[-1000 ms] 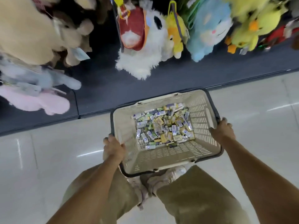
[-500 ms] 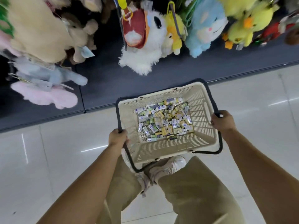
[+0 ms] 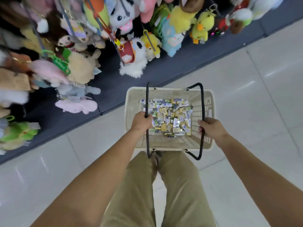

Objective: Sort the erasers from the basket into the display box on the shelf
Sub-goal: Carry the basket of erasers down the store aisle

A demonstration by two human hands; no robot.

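The left hand (image 3: pixel 141 121) was clenched round the left handle (image 3: pixel 147 99) of the basket (image 3: pixel 131 102), and the right hand (image 3: pixel 211 127) round the right handle (image 3: pixel 203 102). A second before, both handles had lain flat along the rim with the hands out at the basket's sides. Now they stood raised over the opening, and the hands had come in closer together, the left one above the heap itself.

The erasers (image 3: pixel 170 115) lay in a loose pile on the basket's bottom, mostly toward the far side and the right wall, in yellow, white and blue wrappers. The pile looked much as it had earlier.

The basket sat squarer to the person than before, in front of the trousers (image 3: pixel 180 185) and over the pale floor (image 3: pixel 246 95), its far left corner just at the edge of the dark shelf (image 3: pixel 114 89). The shoes seen under it earlier were almost hidden.

The view had shifted too: the shelf edge ran steeply aslant, and far more plush toys (image 3: pixel 132 63) showed above it than before.
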